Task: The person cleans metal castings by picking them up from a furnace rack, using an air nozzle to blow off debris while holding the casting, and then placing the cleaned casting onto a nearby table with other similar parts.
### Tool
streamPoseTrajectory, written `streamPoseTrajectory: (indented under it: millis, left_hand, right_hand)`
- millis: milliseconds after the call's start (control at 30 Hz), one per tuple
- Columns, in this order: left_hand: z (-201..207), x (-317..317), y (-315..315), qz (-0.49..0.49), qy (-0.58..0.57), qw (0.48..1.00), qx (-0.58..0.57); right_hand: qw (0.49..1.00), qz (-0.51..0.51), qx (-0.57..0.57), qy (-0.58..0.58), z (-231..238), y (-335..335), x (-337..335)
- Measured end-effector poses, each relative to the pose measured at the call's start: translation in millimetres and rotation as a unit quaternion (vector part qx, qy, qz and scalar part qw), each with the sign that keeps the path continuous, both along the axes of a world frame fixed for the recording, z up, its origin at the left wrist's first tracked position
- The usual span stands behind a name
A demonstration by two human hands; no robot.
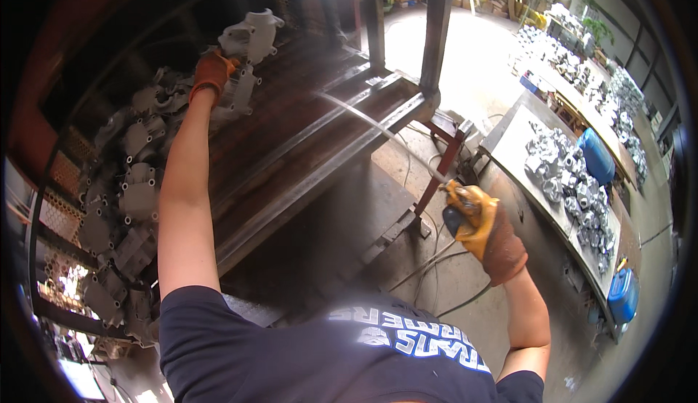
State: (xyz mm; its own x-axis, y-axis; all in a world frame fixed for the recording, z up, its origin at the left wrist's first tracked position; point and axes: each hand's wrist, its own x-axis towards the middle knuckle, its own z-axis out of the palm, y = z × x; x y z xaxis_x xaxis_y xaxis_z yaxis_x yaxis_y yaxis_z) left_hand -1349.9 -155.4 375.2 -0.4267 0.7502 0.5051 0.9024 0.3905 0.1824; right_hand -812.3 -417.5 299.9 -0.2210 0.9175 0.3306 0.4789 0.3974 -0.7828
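Observation:
My left hand (211, 76), in an orange work glove, reaches far forward with its fingers closed on the lower edge of a pale grey metal casting (254, 34). The casting stands tilted up above other castings. My right hand (486, 232), in a yellow and brown glove, is wrapped round the handle of an air blow gun (451, 185). The gun's long thin tube (374, 125) points forward and left over a dark slatted metal bench. A whitish haze hangs beyond its tip. Glove and fingers hide most of the gun's body.
Several grey castings (139, 192) are heaped along the left, beside perforated metal panels (62, 210). Steel posts (436, 32) rise at the bench's far right corner. Hoses (429, 261) trail across the floor. At right, a table (505, 138) bears shiny castings and a blue jug (596, 156).

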Motion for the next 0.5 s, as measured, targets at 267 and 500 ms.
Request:
streamPoseTrajectory:
  millis: [267,500]
  left_hand:
    - [-66.0,-78.9,0.6,-0.329,-0.559,0.693,0.315]
    - [-153.4,5.5,19.4,-0.361,-0.482,0.728,0.329]
  right_hand:
    - [0.993,0.060,0.091,0.052,25.7,11.8,-45.3]
    - [0.989,-0.035,0.139,-0.039,48.0,-6.4,-43.9]
